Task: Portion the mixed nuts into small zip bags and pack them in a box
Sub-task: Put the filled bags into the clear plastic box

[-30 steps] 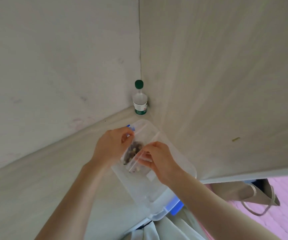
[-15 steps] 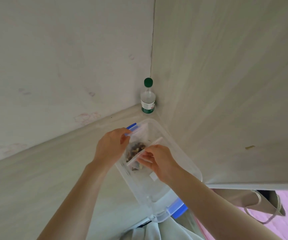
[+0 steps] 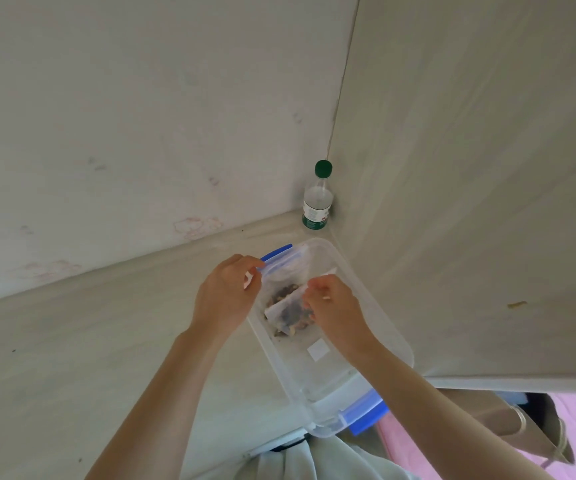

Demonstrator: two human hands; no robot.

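Observation:
A clear plastic box with blue clips sits in the desk corner. Over its far end, my left hand pinches the blue zip strip of a larger clear bag with mixed nuts at its bottom. My right hand grips a small zip bag partly filled with nuts, held tilted inside the box against the larger bag. Whether the small bag's mouth is sealed is hard to tell.
A clear bottle with a green cap stands in the corner just behind the box. Pale walls close in at the back and the right. A beige tote bag lies on pink fabric at the lower right, beyond the desk edge.
Both hands stay over the far end of the box, and the small bag has sunk a little lower. More of the larger bag's blue zip strip shows beyond my left fingers.

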